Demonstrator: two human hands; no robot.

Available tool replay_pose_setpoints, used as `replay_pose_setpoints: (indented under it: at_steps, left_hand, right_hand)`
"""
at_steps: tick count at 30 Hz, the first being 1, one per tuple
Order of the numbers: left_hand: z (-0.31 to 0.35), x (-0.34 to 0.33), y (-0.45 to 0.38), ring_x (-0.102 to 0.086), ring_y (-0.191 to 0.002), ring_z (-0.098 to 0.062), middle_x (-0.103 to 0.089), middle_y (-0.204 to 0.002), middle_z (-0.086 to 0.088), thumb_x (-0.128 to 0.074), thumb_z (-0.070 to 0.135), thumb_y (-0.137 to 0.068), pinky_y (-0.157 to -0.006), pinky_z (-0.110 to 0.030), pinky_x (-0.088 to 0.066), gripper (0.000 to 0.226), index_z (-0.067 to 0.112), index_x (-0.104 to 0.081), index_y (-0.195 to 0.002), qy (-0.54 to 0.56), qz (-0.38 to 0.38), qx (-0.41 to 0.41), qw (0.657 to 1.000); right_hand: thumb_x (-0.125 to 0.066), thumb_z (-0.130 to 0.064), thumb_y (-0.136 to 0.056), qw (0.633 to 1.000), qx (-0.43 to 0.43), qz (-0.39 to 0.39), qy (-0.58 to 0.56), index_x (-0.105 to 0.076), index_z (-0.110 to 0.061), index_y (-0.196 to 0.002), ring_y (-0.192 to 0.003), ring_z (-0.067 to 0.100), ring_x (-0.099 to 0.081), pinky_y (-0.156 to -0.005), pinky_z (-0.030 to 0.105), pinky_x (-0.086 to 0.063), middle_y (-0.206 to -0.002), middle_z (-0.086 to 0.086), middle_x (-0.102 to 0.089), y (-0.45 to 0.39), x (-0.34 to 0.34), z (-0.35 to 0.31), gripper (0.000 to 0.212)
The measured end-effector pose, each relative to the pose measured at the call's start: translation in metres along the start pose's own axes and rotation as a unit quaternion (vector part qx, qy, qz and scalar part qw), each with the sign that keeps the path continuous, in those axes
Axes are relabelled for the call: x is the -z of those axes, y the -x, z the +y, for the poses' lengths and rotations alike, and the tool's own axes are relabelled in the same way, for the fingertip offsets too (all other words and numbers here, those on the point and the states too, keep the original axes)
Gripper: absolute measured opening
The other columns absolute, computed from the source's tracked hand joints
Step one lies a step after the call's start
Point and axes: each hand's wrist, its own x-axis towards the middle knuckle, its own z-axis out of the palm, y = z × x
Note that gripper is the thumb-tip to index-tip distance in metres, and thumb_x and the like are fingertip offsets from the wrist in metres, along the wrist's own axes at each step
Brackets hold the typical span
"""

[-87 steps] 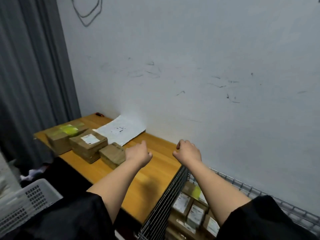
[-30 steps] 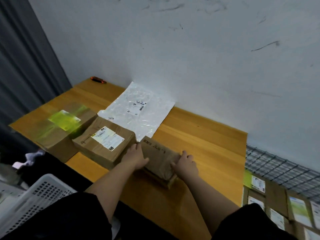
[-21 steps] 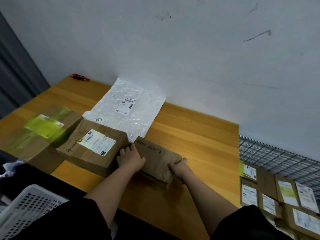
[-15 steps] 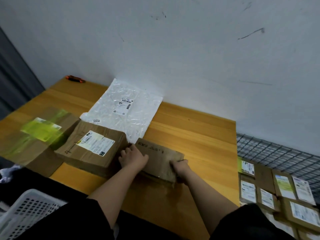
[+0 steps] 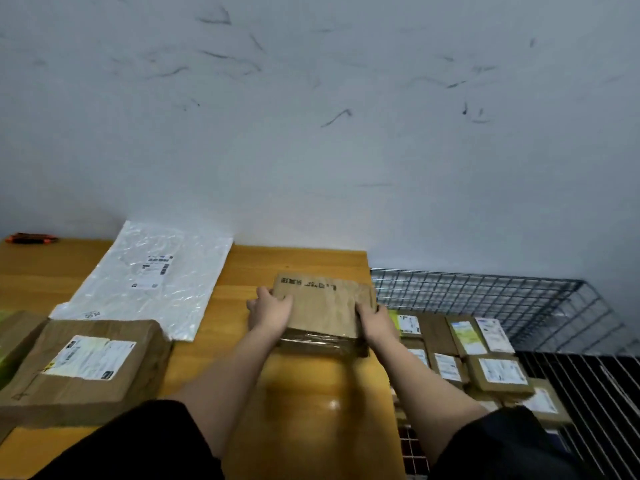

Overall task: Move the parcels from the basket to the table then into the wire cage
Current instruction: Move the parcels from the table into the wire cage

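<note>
Nearest, two forearms in dark sleeves, reaching out over the wooden table [image 5: 304,393]. At their ends, left hand [image 5: 269,311] and right hand [image 5: 375,318] clamped on opposite short sides of one brown parcel [image 5: 323,311], fingers curled over its edges; a two-sided hold, probably because the box is too broad for one hand and needs to stay level. Parcel seemingly raised off the table, at the table's right end, just short of the wire cage [image 5: 485,292]; whether its underside touches the wood, cannot tell. Printed face up, taped side toward the body.

Left of the held parcel, on the table: a labelled cardboard box [image 5: 86,365] at the near edge, presumably waiting its turn, and behind it a flat white plastic mailer [image 5: 149,278] lying against the wall side.

Right of the held parcel, below table level: labelled boxes [image 5: 485,362] packed side by side on the cage floor, labels upward, filling the near part. Beyond them, bare mesh along the back, likely the room left for this one.

Farthest left on the table, by the wall, a small orange tool [image 5: 31,238].
</note>
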Motion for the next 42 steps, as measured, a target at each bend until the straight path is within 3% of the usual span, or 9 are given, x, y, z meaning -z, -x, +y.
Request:
replay_pose_setpoints:
  at_steps: [9, 17, 23, 29, 33, 35, 37, 39, 42]
  left_hand:
    - [0.071, -0.144, 0.099, -0.058, -0.104, -0.028, -0.060, -0.122, -0.012, -0.061, 0.032, -0.085, -0.090, -0.034, -0.046, 0.049, 0.020, -0.046, -0.130, 0.129, -0.114, -0.085, 0.981]
    - [0.109, -0.284, 0.195, -0.055, -0.105, -0.024, -0.048, -0.132, -0.008, -0.055, 0.023, -0.094, -0.091, -0.040, -0.050, 0.054, 0.020, -0.032, -0.143, 0.170, -0.202, -0.066, 0.962]
    - [0.145, -0.327, 0.226, -0.057, -0.083, -0.011, -0.051, -0.124, -0.008, -0.052, 0.021, -0.098, -0.059, -0.021, -0.046, 0.054, 0.021, -0.029, -0.146, 0.185, -0.237, -0.085, 0.950]
    - [0.181, -0.344, 0.220, -0.053, -0.116, -0.023, -0.046, -0.139, -0.006, -0.057, 0.024, -0.095, -0.099, -0.038, -0.046, 0.061, 0.027, -0.027, -0.149, 0.177, -0.274, -0.140, 0.935]
    - [0.204, -0.351, 0.208, -0.051, -0.121, -0.024, -0.044, -0.141, -0.002, -0.059, 0.023, -0.094, -0.102, -0.042, -0.046, 0.065, 0.028, -0.025, -0.150, 0.181, -0.298, -0.178, 0.920]
    - [0.217, -0.353, 0.200, -0.052, -0.122, -0.025, -0.044, -0.143, -0.003, -0.061, 0.024, -0.093, -0.102, -0.046, -0.046, 0.066, 0.029, -0.027, -0.149, 0.201, -0.301, -0.183, 0.914]
    - [0.229, -0.356, 0.193, -0.054, -0.120, -0.025, -0.045, -0.142, -0.004, -0.062, 0.026, -0.092, -0.097, -0.043, -0.051, 0.065, 0.028, -0.030, -0.149, 0.216, -0.303, -0.183, 0.910]
    - [0.239, -0.358, 0.189, -0.058, -0.112, -0.022, -0.048, -0.137, -0.004, -0.063, 0.027, -0.091, -0.076, -0.030, -0.058, 0.063, 0.025, -0.033, -0.147, 0.221, -0.307, -0.185, 0.907]
    - [0.249, -0.368, 0.185, -0.060, -0.100, -0.020, -0.050, -0.131, -0.005, -0.062, 0.028, -0.092, -0.064, -0.022, -0.053, 0.061, 0.022, -0.035, -0.146, 0.216, -0.313, -0.190, 0.905]
  right_hand:
    - [-0.044, -0.052, -0.094, 0.994, -0.032, 0.074, -0.067, -0.042, -0.011, -0.137, -0.122, 0.037, -0.050, -0.103, 0.043, -0.041, -0.134, 0.015, -0.054, -0.022, 0.167, 0.108, 0.060]
    - [-0.047, -0.052, -0.093, 0.994, -0.029, 0.075, -0.079, -0.044, -0.013, -0.138, -0.119, 0.034, -0.052, -0.102, 0.046, -0.042, -0.132, 0.012, -0.056, -0.051, 0.322, 0.205, 0.059]
    - [-0.051, -0.052, -0.092, 0.989, -0.030, 0.069, -0.127, -0.041, -0.013, -0.138, -0.116, 0.032, -0.054, -0.101, 0.051, -0.044, -0.130, 0.012, -0.055, -0.068, 0.386, 0.228, 0.061]
    - [-0.051, -0.041, -0.097, 0.979, -0.027, 0.077, -0.185, -0.035, -0.004, -0.142, -0.116, 0.031, -0.054, -0.100, 0.046, -0.045, -0.131, 0.015, -0.053, -0.079, 0.421, 0.221, 0.060]
    - [-0.051, -0.038, -0.098, 0.971, -0.020, 0.091, -0.220, -0.036, -0.004, -0.140, -0.109, 0.029, -0.057, -0.087, 0.039, -0.050, -0.121, 0.013, -0.055, -0.085, 0.433, 0.210, 0.056]
    - [-0.051, -0.040, -0.097, 0.969, -0.013, 0.117, -0.216, -0.036, -0.003, -0.139, -0.112, 0.030, -0.057, -0.093, 0.044, -0.049, -0.124, 0.013, -0.054, -0.090, 0.439, 0.203, 0.058]
    - [-0.050, -0.041, -0.098, 0.966, -0.010, 0.128, -0.226, -0.036, -0.003, -0.140, -0.113, 0.029, -0.055, -0.091, 0.042, -0.049, -0.132, 0.014, -0.052, -0.095, 0.443, 0.199, 0.059]
    - [-0.049, -0.038, -0.099, 0.961, -0.008, 0.133, -0.243, -0.034, -0.002, -0.142, -0.108, 0.026, -0.054, -0.075, 0.033, -0.047, -0.134, 0.015, -0.051, -0.098, 0.446, 0.199, 0.058]
    - [-0.049, -0.038, -0.100, 0.956, -0.009, 0.146, -0.253, -0.032, -0.002, -0.143, -0.110, 0.027, -0.054, -0.061, 0.027, -0.041, -0.136, 0.017, -0.050, -0.103, 0.452, 0.204, 0.058]
